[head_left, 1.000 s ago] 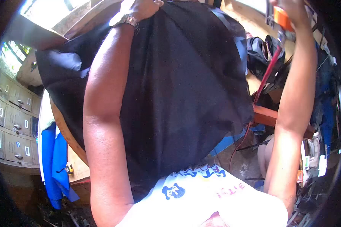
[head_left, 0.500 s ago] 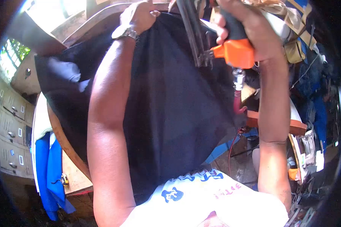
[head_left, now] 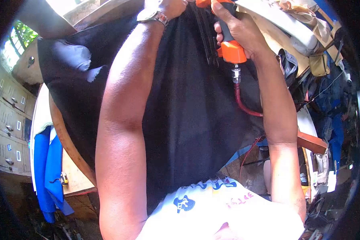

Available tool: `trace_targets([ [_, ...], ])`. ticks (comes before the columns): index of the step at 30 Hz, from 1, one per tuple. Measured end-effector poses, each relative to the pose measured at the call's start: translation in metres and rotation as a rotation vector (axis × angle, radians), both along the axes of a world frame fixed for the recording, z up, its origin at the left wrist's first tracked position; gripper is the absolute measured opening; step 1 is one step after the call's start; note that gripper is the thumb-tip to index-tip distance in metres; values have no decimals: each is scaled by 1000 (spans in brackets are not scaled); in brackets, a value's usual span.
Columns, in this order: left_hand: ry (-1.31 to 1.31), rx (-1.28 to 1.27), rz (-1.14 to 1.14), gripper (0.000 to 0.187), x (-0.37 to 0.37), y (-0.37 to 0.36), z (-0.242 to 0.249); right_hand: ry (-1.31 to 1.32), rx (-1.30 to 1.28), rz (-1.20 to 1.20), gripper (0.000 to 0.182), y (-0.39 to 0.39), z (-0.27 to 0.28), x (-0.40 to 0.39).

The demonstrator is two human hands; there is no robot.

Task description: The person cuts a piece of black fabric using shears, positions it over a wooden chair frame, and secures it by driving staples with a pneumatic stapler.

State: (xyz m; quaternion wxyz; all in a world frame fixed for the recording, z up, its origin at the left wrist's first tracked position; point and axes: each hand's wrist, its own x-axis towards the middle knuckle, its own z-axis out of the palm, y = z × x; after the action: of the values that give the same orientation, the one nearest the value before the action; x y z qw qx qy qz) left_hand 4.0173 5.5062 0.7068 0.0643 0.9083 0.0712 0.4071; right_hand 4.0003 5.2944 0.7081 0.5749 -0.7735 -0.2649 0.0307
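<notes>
Gripping orange-and-black tool in right hand, closed snugly round the dark handle, with thumb laid along upper side. Running down from tool's lower end: metal coupling, then red hose, bending off behind right forearm. Extending in front of the handle, on the side toward left hand: slim dark bar, seen over upper part of black cloth. Can't tell if touching cloth.

Reaching forward with left arm across black cloth, to place left hand at cloth's upper edge, just beside top of tool. Cut off partly at top of view, with bent fingers; can't tell how far closed, or whether pinching cloth or only pressing. Wearing wristwatch on left wrist.

Spread beneath both hands and down nearly to white printed shirt: black cloth, with folds fanning down from near left hand. Marked by pale grey patch near upper left. Bordered along lower left by curved wooden edge.

Well apart from hands, at left: blue cloth hanging beside tape measure, plus metal lockers. Near right forearm: reddish-brown wooden bar.
</notes>
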Motion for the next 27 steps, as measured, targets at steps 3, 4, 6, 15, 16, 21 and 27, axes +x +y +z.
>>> trace_targets([
  [3,-8,-1,-30,23,5,2,-1,-1,26,67,49,3,-7,15],
  [4,-17,1,-40,23,7,2,-2,-5,46,112,47,4,-10,21],
  [6,-7,-12,-37,23,4,-3,1,-43,51,128,45,2,-6,10],
  [15,64,218,-153,20,-20,26,-1,9,169,120,43,2,-15,16],
  [16,108,169,-67,20,-33,21,3,22,181,176,43,-5,-17,18],
  [21,54,264,-36,24,-60,39,7,14,153,206,45,1,-19,31],
  [27,-38,448,67,24,-56,28,3,-82,137,149,53,-2,-27,38],
])
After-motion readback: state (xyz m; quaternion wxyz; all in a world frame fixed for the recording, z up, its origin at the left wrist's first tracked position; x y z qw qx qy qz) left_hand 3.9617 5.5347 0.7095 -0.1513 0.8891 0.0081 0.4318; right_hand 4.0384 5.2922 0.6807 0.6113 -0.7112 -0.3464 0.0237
